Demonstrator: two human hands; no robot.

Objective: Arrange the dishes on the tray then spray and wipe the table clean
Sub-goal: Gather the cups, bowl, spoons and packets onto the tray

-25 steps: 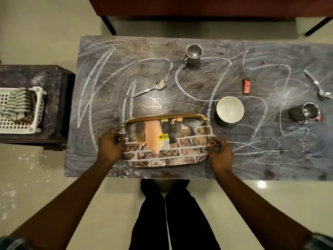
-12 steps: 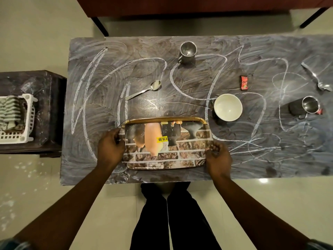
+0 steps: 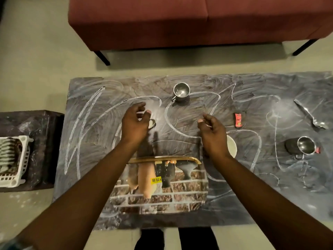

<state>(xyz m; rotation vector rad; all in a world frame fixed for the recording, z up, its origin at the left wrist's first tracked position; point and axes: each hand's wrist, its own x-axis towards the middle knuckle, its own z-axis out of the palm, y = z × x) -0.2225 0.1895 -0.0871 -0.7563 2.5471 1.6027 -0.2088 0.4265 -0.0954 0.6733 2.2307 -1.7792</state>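
A printed tray (image 3: 180,199) with a gold rim lies at the near edge of the chalk-smeared dark table (image 3: 100,145), with nothing on it. My left hand (image 3: 135,123) hovers open over a spoon (image 3: 152,123), whose bowl peeks out beside my fingers. My right hand (image 3: 212,132) hovers open beyond the tray, partly hiding the white bowl (image 3: 232,146). One steel cup (image 3: 181,92) stands at the far middle. Another steel cup (image 3: 304,147) stands at the right. A second spoon (image 3: 310,114) lies at the far right.
A small red packet (image 3: 238,120) lies right of my right hand. A maroon sofa (image 3: 180,22) stands beyond the table. On a low side table at the left sits a white basket (image 3: 16,159) holding a striped cloth.
Both hands have let go of the tray's sides and moved forward over the table, the left to the spoon, the right near the bowl. The tray stays put.
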